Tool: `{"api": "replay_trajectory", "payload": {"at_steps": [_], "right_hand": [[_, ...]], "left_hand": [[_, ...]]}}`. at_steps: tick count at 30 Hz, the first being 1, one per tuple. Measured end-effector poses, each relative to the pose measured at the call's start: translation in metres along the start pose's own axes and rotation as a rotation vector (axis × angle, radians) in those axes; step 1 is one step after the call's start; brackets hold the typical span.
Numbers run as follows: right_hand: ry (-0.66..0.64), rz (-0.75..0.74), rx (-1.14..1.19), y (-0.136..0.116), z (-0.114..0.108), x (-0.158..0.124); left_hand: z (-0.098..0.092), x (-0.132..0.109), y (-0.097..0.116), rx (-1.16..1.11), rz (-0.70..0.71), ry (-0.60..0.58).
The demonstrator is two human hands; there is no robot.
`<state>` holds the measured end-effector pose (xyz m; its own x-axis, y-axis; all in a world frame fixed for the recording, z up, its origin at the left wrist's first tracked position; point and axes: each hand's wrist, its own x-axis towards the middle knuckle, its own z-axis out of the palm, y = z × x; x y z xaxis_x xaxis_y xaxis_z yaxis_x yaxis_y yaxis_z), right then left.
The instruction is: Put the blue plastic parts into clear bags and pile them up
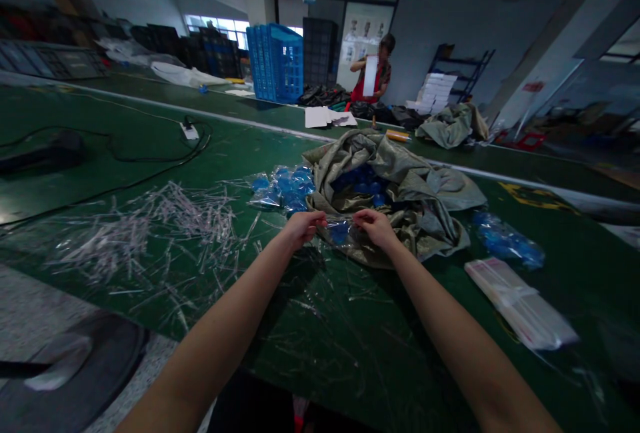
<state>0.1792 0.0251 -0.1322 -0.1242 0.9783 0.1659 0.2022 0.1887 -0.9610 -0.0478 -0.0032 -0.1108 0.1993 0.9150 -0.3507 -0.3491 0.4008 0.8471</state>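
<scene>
A clear plastic bag (340,230) with something blue inside sat just over the crumpled woven sack (395,180) on the green counter (320,353), pinched evenly between the closed left hand (303,229) and right hand (375,228).

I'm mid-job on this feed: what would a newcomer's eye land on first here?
The crumpled olive sack in the middle of the green bench stands out first, with blue items in its mouth. At its near edge, the left hand and right hand pinch a small clear bag with something blue inside. To the left lies a wide scatter of clear plastic strips.
</scene>
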Motion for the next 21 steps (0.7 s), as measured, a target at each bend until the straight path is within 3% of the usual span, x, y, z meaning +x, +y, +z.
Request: {"api": "replay_trajectory", "payload": {"at_steps": [7, 12, 21], "right_hand": [[0.072, 0.236, 0.105, -0.019, -0.003, -0.005], [0.004, 0.439, 0.256, -0.033, 0.006, -0.014], [-0.006, 0.374, 0.406, -0.037, 0.005, -0.032]], "left_hand": [[-0.002, -0.012, -0.001, 0.125, 0.031, -0.022], [-0.001, -0.017, -0.003, 0.169, 0.024, -0.006], [-0.004, -0.023, -0.024, 0.257, 0.082, -0.041]]}}
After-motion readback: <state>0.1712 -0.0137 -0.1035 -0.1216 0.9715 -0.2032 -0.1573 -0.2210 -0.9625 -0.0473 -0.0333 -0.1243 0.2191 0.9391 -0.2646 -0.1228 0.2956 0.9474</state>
